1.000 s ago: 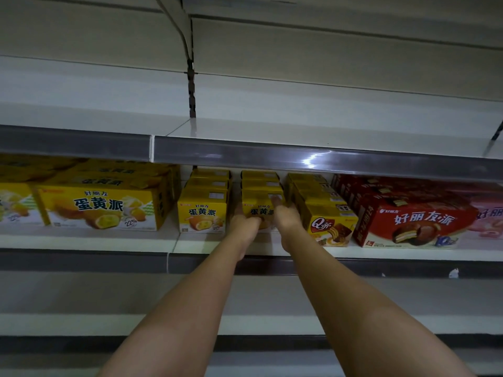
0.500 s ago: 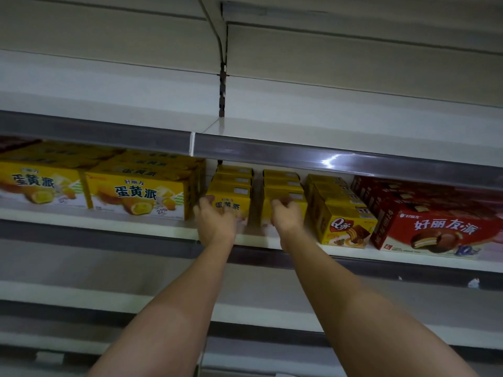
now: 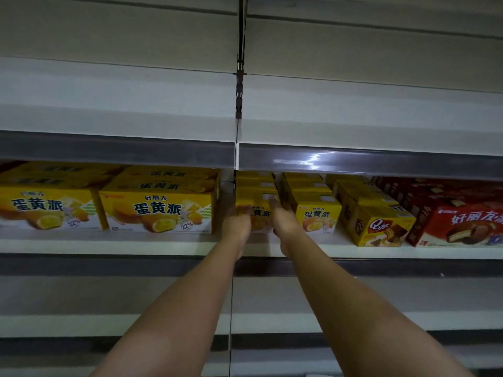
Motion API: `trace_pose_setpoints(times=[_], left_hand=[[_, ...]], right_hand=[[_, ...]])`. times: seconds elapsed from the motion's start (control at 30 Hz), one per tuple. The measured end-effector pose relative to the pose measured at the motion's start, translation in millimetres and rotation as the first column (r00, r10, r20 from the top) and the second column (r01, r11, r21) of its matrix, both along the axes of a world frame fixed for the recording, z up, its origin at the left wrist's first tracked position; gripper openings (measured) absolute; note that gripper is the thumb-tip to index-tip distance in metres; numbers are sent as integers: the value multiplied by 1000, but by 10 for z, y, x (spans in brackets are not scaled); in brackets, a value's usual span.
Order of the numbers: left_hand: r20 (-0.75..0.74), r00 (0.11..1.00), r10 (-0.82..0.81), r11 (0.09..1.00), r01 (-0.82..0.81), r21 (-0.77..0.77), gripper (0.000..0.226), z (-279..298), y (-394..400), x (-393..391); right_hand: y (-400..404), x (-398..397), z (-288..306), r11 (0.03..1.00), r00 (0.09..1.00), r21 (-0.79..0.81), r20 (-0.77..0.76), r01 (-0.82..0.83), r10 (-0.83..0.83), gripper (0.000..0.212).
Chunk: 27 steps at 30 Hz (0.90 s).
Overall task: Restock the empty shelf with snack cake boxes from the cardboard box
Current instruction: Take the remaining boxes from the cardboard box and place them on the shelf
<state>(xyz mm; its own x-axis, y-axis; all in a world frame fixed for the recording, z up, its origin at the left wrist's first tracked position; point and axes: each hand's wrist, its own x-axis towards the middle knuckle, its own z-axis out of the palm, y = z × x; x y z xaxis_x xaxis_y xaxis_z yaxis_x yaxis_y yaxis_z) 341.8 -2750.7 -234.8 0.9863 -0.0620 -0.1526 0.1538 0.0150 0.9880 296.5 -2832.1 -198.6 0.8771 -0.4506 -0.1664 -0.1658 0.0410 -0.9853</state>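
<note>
Both hands, left hand (image 3: 236,223) and right hand (image 3: 283,221), press flat, fingers straight, on the small yellow cardboard snack cake box (image 3: 255,210), seating it on the white metal shelf (image 3: 163,243) just left of a matching yellow box (image 3: 315,216). Next, likely fetching another box.

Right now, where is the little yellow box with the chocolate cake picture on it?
In the head view, the small yellow chocolate-cake box stands right of centre on the stocked shelf, between a small yellow egg-yolk-pie box and a big red box.
</note>
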Motion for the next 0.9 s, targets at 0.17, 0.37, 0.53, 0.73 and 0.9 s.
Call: trace_pose_setpoints(times=[0.17,0.37,0.53,0.73,0.9], left_hand=[[18,1000,-20,1000,20,-13,38,-29,-15,10],[71,997,5,1000,-7,23,33,-39,96,-70],[109,976,191,981,-195,26,24,-103,350,-148],[180,898,401,906,-418,69,17,-117,807,-193],[231,826,515,829,-548,109,29,-4,1355,-41]], right_hand=[[10,88,-67,1000,1000,30,-2,8,-8,61],[-35,63,-19,1000,1000,-3,0,14,-14,57],[37,28,-74,895,963,-357,144,267,-229,29],[404,-28,-56,917,968,-329,181,226,-174,9],[734,131,28,931,985,-346,163,118,-65,19]])
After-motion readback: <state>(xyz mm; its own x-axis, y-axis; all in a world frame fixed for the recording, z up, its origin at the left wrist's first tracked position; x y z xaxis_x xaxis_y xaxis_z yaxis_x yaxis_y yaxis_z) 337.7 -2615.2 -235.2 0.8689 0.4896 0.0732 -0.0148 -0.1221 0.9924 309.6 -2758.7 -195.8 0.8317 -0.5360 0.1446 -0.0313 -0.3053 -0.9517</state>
